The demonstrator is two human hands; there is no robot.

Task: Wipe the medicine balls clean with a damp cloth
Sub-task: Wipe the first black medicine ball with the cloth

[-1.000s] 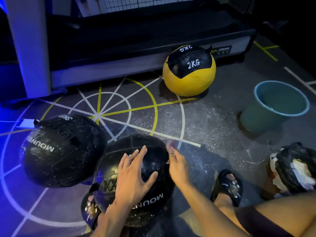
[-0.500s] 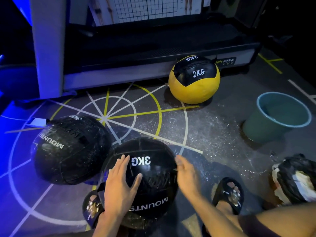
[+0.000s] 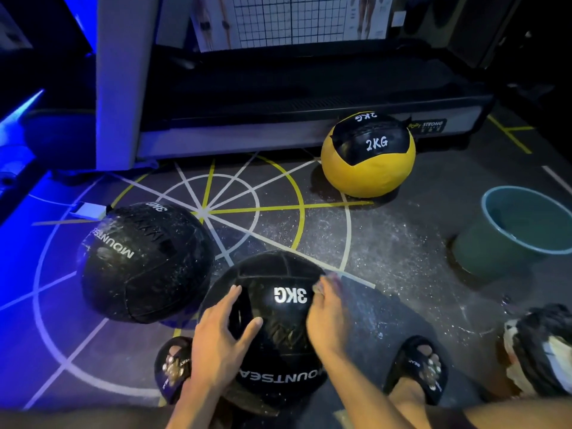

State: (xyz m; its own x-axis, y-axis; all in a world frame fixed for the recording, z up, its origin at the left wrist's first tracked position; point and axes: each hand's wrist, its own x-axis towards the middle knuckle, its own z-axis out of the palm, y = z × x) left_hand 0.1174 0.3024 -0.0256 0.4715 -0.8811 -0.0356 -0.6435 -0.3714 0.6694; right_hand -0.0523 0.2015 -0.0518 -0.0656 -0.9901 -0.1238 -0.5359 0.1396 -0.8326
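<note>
A black 3KG medicine ball (image 3: 278, 274) sits on the floor between my feet, its white label facing up. My left hand (image 3: 219, 342) lies spread on its left side, fingers straight. My right hand (image 3: 325, 317) presses against its right side; the fingertips are blurred, and I make out no cloth in it. A second black 3KG ball (image 3: 145, 261), speckled with pale dust, rests just to the left, touching or nearly touching the first. A yellow and black 2KG ball (image 3: 368, 174) stands further back by the treadmill.
A green bucket (image 3: 495, 252) stands on the right. A black and white bundle (image 3: 541, 345) lies at the right edge. My black slippers (image 3: 173, 366) (image 3: 418, 366) flank the ball. A treadmill (image 3: 309, 97) and its grey post (image 3: 123, 88) block the back.
The near black ball has turned under my hands, bringing the 3KG label up onto its top. My left hand slid lower on the left side. The view tilted upward.
</note>
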